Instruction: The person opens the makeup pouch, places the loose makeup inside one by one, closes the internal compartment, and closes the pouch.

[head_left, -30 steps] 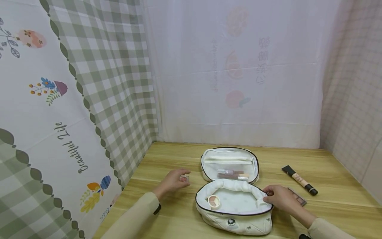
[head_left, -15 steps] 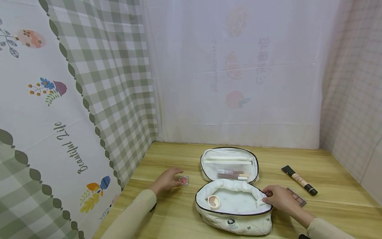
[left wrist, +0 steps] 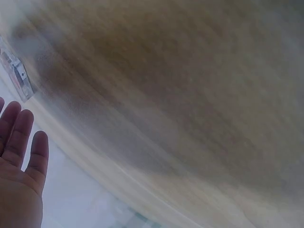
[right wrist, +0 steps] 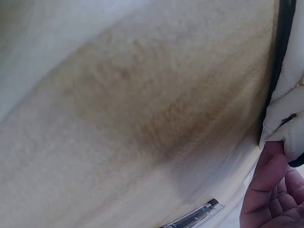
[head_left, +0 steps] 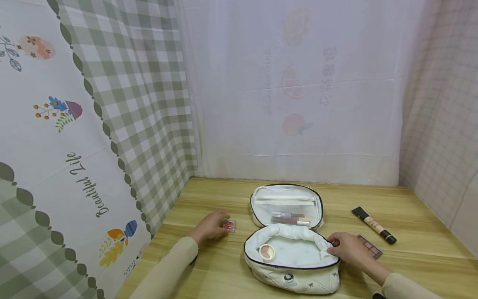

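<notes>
A white quilted cosmetic bag (head_left: 295,280) stands unzipped, its lid folded back. My right hand (head_left: 349,248) pinches the bag's right rim between thumb and fingers; the right wrist view shows this grip on the padded fabric (right wrist: 294,107). To the left, a small clear square case (head_left: 229,226) with red contents lies on the table. The fingertips of my left hand (head_left: 210,226) are right at its left edge. In the left wrist view the fingers (left wrist: 38,152) are extended, close to the case (left wrist: 19,76). Inside the bag sits a round three-colour compact (head_left: 267,252).
Slim lip gloss tubes (head_left: 287,216) lie in the opened lid. Right of the bag, an eyeshadow palette (head_left: 370,248) is partly hidden behind my right hand. Farther right lies a beige foundation tube (head_left: 374,225) with black ends. Curtains border the wooden table (head_left: 220,270).
My left hand's fingers, which overlapped the clear case, drew back left and uncovered more of it, then shifted slightly toward it again. My right hand keeps its hold on the bag's rim.
</notes>
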### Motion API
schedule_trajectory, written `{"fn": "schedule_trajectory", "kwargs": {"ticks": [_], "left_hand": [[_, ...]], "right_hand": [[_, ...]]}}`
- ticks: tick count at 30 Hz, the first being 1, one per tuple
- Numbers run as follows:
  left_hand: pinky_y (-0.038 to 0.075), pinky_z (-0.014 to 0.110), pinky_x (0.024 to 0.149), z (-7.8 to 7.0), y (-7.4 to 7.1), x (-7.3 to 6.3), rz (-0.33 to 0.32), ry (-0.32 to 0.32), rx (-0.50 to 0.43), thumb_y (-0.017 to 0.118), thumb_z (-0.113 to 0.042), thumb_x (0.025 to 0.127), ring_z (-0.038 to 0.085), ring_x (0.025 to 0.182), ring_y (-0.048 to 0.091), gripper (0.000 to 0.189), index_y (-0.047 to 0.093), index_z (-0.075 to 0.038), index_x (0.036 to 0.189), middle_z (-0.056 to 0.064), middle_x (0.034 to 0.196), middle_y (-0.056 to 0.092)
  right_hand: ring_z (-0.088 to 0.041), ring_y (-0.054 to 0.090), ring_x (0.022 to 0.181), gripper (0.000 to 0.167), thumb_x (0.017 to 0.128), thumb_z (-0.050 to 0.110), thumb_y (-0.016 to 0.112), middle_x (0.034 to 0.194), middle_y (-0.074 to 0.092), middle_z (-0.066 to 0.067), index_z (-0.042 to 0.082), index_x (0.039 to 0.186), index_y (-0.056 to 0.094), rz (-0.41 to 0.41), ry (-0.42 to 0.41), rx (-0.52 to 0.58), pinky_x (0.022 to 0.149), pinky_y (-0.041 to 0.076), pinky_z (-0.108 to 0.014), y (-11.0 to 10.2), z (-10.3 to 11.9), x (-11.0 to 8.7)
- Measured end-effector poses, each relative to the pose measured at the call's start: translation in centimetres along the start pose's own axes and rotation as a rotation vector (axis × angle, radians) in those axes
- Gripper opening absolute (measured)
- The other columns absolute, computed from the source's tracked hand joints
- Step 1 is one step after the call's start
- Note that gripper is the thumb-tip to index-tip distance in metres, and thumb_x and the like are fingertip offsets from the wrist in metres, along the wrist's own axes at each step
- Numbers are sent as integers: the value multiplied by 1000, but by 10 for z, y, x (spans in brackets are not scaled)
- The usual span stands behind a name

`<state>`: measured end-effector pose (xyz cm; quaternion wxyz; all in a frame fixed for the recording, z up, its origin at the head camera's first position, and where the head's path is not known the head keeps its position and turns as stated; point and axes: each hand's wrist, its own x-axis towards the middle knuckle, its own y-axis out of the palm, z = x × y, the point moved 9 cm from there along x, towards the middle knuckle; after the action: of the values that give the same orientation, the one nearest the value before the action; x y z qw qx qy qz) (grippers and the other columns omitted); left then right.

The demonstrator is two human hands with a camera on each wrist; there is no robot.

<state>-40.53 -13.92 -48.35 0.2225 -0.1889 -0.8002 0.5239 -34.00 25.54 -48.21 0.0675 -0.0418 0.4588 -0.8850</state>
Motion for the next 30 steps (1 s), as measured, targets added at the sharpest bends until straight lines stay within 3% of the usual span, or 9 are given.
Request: {"fn": "schedule_trajectory", "kwargs": {"ticks": [23, 30], "left_hand": [[44, 49, 99, 0, 5, -1, -5, -6, -6, 79, -7, 80, 35, 114, 59, 47, 62, 4, 123, 18, 121, 64], [44, 49, 100, 0, 5, 0, -1, -23, -49, 80, -8, 80, 34, 116, 59, 50, 62, 4, 125, 17, 124, 64]], "right_hand": [[-15, 58, 79, 23, 79, 9, 80, 84, 66, 0, 0, 98, 71, -9, 3, -18, 68, 48, -35, -2, 2, -1], [-15, 57, 78, 23, 79, 9, 80, 84, 65, 1, 0, 98, 71, -12, 5, -20, 68, 48, -34, -2, 2, -1]]}}
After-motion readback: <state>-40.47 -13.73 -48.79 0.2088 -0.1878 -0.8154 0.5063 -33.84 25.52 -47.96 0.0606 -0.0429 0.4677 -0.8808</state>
